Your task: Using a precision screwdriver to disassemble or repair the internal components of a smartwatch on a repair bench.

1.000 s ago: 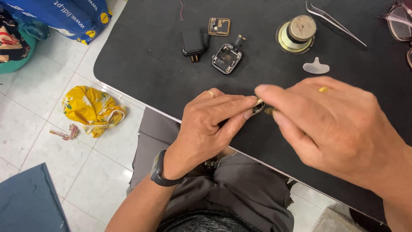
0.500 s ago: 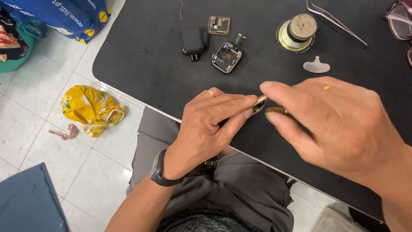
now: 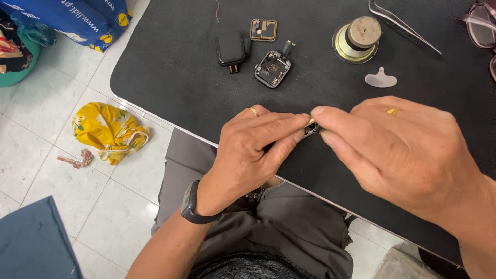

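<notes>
1. At the near edge of the black mat [image 3: 170, 77], seen from the head camera, the left hand [image 3: 248, 155] and the right hand [image 3: 408, 150] meet over one small dark part [image 3: 311, 129].
2. Grip state: both hands are closed on the small dark part. The left thumb and forefinger pinch it from the left; the right fingertips [image 3: 323, 112] press on it from the right and above.
3. Part location: it sits between the two sets of fingertips, just above the mat, mostly hidden. Only a sliver with a pale glint shows; what kind of part it is cannot be told.
4. Progress, as a judgement: disassembly looks well advanced. An opened square casing [image 3: 272, 68] with bare internals, a dark square module [image 3: 232, 49] and a small framed square piece [image 3: 263, 30] lie apart at the far side.
5. Unused items: a round brass-coloured disc [image 3: 357, 39], tweezers [image 3: 400, 23] and a pale plastic pick [image 3: 381, 79] lie well apart from both hands.
6. Remaining: work on the pinched part appears unfinished.
</notes>
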